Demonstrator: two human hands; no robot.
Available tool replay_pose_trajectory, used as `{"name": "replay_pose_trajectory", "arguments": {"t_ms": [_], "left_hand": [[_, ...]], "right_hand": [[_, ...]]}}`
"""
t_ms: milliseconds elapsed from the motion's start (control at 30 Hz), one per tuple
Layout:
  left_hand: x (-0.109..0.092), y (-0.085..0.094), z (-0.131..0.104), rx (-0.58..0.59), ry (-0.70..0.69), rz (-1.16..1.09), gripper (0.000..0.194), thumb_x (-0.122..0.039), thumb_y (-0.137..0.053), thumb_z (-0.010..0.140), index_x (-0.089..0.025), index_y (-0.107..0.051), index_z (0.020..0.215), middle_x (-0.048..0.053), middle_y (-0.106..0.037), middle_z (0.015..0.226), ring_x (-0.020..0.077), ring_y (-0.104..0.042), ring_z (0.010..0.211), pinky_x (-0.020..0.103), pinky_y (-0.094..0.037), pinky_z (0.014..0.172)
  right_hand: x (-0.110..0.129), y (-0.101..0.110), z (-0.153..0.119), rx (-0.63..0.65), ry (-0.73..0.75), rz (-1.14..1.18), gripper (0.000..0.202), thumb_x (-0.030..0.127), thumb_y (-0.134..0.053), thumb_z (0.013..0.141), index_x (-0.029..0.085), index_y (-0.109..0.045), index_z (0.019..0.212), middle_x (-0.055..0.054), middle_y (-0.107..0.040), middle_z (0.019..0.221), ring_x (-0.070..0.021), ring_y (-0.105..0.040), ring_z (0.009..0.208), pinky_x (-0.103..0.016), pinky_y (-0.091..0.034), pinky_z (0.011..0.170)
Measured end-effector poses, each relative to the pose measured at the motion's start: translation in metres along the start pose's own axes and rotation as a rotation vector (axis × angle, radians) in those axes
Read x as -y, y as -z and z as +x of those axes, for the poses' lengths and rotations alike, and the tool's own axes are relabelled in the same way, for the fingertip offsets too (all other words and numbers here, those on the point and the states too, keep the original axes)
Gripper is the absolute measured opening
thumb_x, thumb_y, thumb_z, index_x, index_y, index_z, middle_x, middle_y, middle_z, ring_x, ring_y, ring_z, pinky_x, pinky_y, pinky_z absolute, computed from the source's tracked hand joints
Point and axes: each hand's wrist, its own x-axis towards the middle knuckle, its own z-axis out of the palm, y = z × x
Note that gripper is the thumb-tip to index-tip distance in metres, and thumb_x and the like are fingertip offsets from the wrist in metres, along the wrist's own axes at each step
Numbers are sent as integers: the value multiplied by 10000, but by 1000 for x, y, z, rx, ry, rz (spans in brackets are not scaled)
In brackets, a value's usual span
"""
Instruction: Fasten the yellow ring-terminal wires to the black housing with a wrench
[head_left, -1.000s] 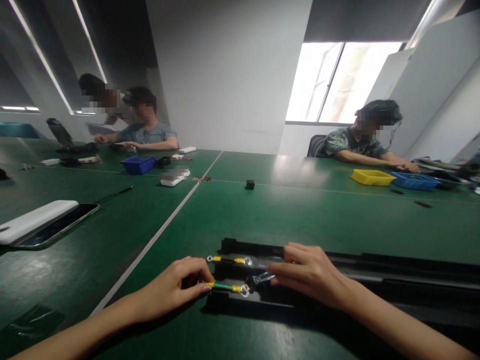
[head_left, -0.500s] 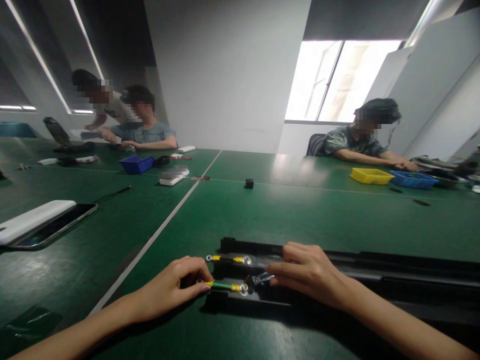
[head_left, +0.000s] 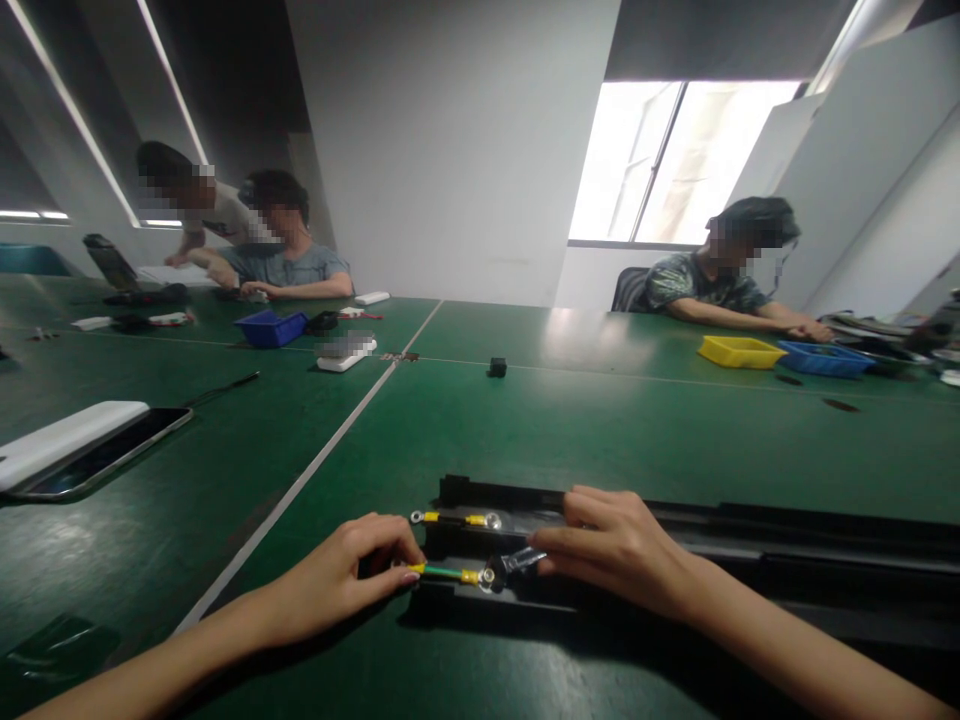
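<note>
My left hand [head_left: 379, 560] pinches the yellow sleeve at the near end of a short green ground wire [head_left: 444, 572]. The wire's other ring terminal [head_left: 486, 577] lies against a bolt on a long black channel-shaped profile [head_left: 517, 602]. My right hand [head_left: 611, 545] is closed around a small shiny wrench [head_left: 523, 560], whose dark head sits right beside that terminal. Just behind, a second wire with yellow sleeves [head_left: 454, 519] is joined at one ring to another black profile [head_left: 517, 492]; its free ring points left.
On the green table [head_left: 375, 440], a phone [head_left: 120, 455] and white case lie left. A small black cube [head_left: 498, 367] stands mid-table. Blue [head_left: 270, 328] and yellow [head_left: 741, 352] bins are farther back, with several people seated or leaning there. The black profiles extend right.
Both hands hold nearly the same pose on the wire and the wrench. At the back left, the leaning person has shifted a little and white sheets lie lower on the table.
</note>
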Motion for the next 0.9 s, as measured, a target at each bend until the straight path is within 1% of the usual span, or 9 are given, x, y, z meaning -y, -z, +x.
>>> {"name": "replay_pose_trajectory", "arguments": {"t_ms": [367,533,700,900], "left_hand": [[-3,0,0,6,9,6,138,-282,-545,925,-175,-631,912,15,-626,898,172,-556,809,255,-411,729],[0,-1,0,2,14,12,133,-285,-550,923,-181,-633,918,15,-624,898,171,-555,799,253,-408,718],[3,-1,0,-6,-4,-3,132,-290,-551,927,-188,-635,926,13,-628,905,171,-557,805,248,-405,713],[1,-1,0,3,0,-1,129,-284,-553,927,-183,-631,919,9,-624,898,167,-553,792,251,-404,712]], "right_hand": [[1,1,1,0,3,6,291,384,-497,965,212,-728,927,7,-471,619,-115,-407,550,-247,-227,499],[1,0,0,2,4,5,262,380,-521,953,216,-725,938,6,-476,624,-118,-413,551,-252,-229,498],[1,0,0,8,6,8,278,384,-508,959,215,-728,940,8,-476,625,-114,-414,555,-248,-234,500],[1,1,1,-11,14,13,277,383,-510,958,210,-725,940,10,-467,622,-113,-398,549,-244,-238,502]]}}
